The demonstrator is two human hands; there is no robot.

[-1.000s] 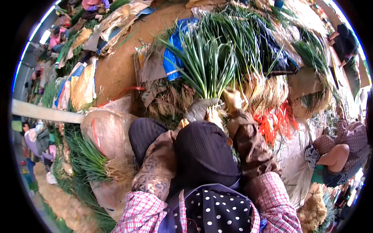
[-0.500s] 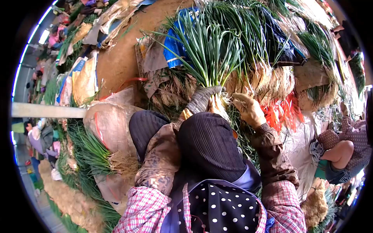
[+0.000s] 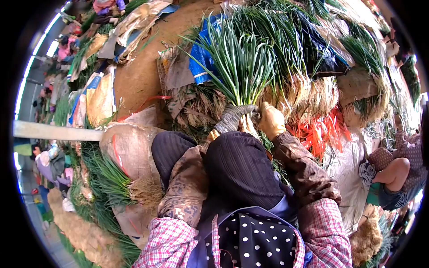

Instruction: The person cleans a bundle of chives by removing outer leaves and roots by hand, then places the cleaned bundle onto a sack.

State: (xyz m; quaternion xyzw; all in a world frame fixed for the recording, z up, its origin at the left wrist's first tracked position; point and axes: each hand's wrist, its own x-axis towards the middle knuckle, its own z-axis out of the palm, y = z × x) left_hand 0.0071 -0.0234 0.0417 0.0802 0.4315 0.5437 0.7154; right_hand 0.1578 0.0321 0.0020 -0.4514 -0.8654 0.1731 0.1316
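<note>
My left hand (image 3: 233, 117), in a grey knit glove, is wrapped round a bunch of green onions (image 3: 243, 67) just above my knees. The long green leaves fan out away from me, and pale stem ends show below the fist. Close against the bunch on its right is my right hand (image 3: 272, 120), in a tan glove with the fingers curled in. Whatever those fingers pinch is hidden. More green onions (image 3: 308, 91) lie beyond, their pale roots turned towards me. Red plastic strips (image 3: 319, 134) lie right of my right hand.
A tied bunch of green onions (image 3: 111, 178) lies on a pale sack (image 3: 129, 145) at my left. A pale bar (image 3: 58, 131) reaches in from the left. Blue plastic sheeting (image 3: 201, 58) lies ahead, beside brown floor (image 3: 138, 71). Another person (image 3: 397, 172) sits at the right.
My right hand has moved left to the bunch, and its fingers have curled from partly spread to closed. My left hand keeps its hold on the green onions.
</note>
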